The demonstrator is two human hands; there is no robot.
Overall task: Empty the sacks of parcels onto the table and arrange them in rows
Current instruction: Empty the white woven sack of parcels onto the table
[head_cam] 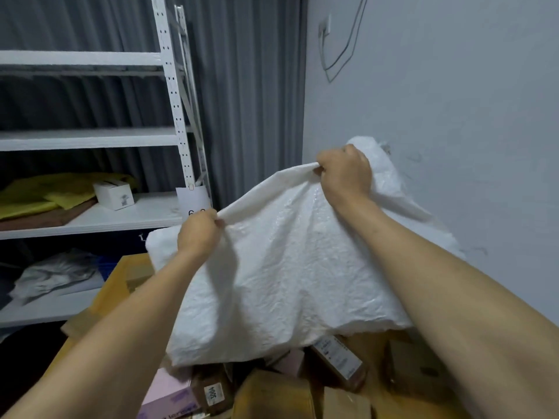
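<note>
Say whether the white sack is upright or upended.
Upended: left hand and right hand hold the sack by its raised end; parcels lie beneath.

Most of parcel pile (272, 394) hidden under sack (287, 267); you see only front parcels below its hem. Worktop (112, 294) largely covered by sack and parcels. Fingertips of left grip (198, 234) and right grip (344, 173) buried in sack folds. Left grip masks lower part of shelf tag (193, 199); you read "6" only. Pink parcel (169, 397) cut by bottom edge. Print on long parcel label (337, 355) too small to read.
</note>
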